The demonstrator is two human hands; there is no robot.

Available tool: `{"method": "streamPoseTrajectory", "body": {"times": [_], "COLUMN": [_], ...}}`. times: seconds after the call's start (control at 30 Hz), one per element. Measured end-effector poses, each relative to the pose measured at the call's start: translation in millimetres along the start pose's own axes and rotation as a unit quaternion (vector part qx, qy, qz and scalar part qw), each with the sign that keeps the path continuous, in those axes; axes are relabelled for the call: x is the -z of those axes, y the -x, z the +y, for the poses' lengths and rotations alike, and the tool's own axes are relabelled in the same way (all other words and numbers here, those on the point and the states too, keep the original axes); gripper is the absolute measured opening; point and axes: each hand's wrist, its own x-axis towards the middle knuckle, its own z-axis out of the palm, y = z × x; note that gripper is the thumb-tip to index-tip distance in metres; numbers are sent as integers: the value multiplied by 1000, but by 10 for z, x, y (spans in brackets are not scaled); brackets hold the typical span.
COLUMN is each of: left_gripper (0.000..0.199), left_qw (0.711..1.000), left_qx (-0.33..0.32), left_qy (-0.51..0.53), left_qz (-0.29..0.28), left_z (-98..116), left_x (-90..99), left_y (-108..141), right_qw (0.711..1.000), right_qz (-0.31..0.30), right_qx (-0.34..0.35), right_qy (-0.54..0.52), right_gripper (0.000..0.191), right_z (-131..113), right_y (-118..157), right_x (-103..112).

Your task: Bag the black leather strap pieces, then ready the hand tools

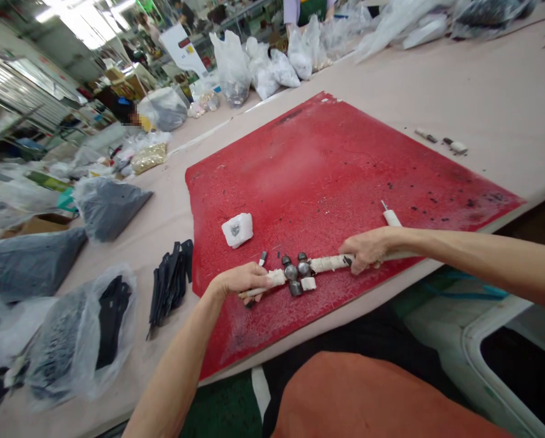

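Two ball-peen hammers with pale wrapped handles lie head to head on the red mat (272, 176). My left hand (245, 278) is closed at the handle of the left hammer (292, 274), whose head points right. Fingers of my right hand (368, 248) are wrapped round the handle of the right hammer (329, 263); its head faces left. By my left hand is a slim dark-tipped tool (263, 258), partly hidden. Just below the heads lies a small white block (308, 283). Behind my right wrist, a white-wrapped tool with a thin metal tip (392, 217) shows.
A crumpled white lump (237, 230) sits on the mat. Dark strips (171, 283) are stacked left of it, beside plastic bags (111, 207). Short wrapped pieces (455, 145) lie at the back right. White bags (231, 70) line the table's far side, where a person (309, 11) stands.
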Motion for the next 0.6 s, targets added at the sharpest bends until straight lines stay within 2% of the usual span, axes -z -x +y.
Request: {"method": "streamPoseTrajectory", "body": {"times": [0.03, 0.1, 0.17, 0.23, 0.3, 0.33, 0.4, 0.6], "left_gripper": [48, 41, 35, 29, 27, 27, 30, 34], "left_qw": [998, 974, 913, 843, 804, 801, 814, 890], "left_qx": [3, 3, 12, 27, 37, 33, 15, -41], "left_qy": [-56, -192, -329, -423, -461, -465, -457, -369], "left_qz": [28, 124, 241, 331, 374, 376, 358, 265], "left_z": [61, 152, 176, 135, 58, 19, -35, 7], "left_x": [-22, -129, -316, -542, -732, -791, -814, -505], "left_y": [24, 46, 23, -36, -95, -114, -113, 92], "right_qw": [994, 957, 916, 886, 869, 866, 868, 899], "right_qz": [67, 193, 283, 335, 353, 351, 338, 298], "right_qx": [-1, 1, 2, 4, 17, 25, 40, 54], "right_qy": [81, 215, 283, 321, 347, 356, 360, 318], "right_gripper": [20, 23, 21, 19, 22, 25, 29, 36], "right_z": [-56, -151, -204, -215, -205, -200, -205, -311], "right_y": [-6, -33, -76, -121, -150, -156, -147, -68], "right_x": [-31, -148, -307, -449, -530, -541, -517, -375]}}
